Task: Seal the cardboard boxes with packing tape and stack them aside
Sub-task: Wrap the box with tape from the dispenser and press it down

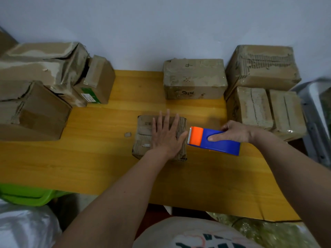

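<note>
A small worn cardboard box lies in the middle of the yellow wooden table. My left hand presses flat on its top, fingers straight and spread. My right hand grips a blue and orange tape dispenser just right of the box. Its toothed orange end points at the box's right edge, close to my left thumb.
Several battered boxes are piled at the left. One box marked "4" stands at the back by the wall. More boxes are stacked at the right. A green bin sits below the table's left front.
</note>
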Demonstrator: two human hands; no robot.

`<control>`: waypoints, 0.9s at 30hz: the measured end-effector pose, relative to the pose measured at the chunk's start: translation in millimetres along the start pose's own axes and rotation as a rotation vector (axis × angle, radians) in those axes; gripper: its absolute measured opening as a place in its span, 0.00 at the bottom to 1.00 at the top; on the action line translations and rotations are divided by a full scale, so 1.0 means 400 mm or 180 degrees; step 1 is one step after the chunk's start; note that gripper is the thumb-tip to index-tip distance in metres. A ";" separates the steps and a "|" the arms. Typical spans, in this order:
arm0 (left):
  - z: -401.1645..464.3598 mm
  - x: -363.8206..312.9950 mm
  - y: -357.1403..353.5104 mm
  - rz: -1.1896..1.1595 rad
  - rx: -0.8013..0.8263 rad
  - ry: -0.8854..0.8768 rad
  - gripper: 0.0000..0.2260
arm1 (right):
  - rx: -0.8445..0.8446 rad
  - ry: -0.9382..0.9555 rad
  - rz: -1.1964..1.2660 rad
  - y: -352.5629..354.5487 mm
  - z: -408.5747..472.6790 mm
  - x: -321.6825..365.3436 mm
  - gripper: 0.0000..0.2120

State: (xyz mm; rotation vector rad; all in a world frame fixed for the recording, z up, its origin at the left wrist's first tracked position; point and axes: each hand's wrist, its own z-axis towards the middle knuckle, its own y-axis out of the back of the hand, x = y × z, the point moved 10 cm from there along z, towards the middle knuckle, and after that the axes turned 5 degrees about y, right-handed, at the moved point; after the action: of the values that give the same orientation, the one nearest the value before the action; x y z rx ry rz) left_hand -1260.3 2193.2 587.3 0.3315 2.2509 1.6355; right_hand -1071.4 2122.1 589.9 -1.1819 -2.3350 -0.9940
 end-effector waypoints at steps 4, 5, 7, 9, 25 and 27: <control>0.004 0.002 -0.002 -0.0062 -0.0005 0.0055 0.33 | 0.0099 -0.0011 -0.0062 0.002 0.000 -0.001 0.29; 0.005 0.002 -0.003 -0.0072 -0.0011 0.0062 0.33 | 0.0126 -0.0003 -0.0093 0.004 -0.001 0.001 0.30; 0.009 0.003 -0.004 -0.0095 -0.0012 0.0077 0.33 | 0.0165 0.0023 -0.0161 0.010 -0.004 0.004 0.32; 0.011 0.002 -0.003 -0.0108 -0.0035 0.0090 0.34 | 0.0225 0.0059 -0.0260 0.015 -0.012 0.009 0.30; 0.009 -0.003 0.017 -0.0251 -0.0319 0.0035 0.32 | -0.0054 0.0015 -0.0686 0.108 -0.072 0.034 0.27; 0.007 -0.004 0.018 -0.0246 -0.0344 0.0036 0.31 | -0.0021 -0.0006 -0.0736 0.098 -0.073 0.035 0.22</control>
State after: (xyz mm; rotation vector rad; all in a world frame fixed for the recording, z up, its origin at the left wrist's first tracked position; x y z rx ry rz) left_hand -1257.7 2197.4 593.7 0.2061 2.1452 1.7142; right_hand -1048.8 2125.1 635.2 -0.9297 -2.5136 -1.0756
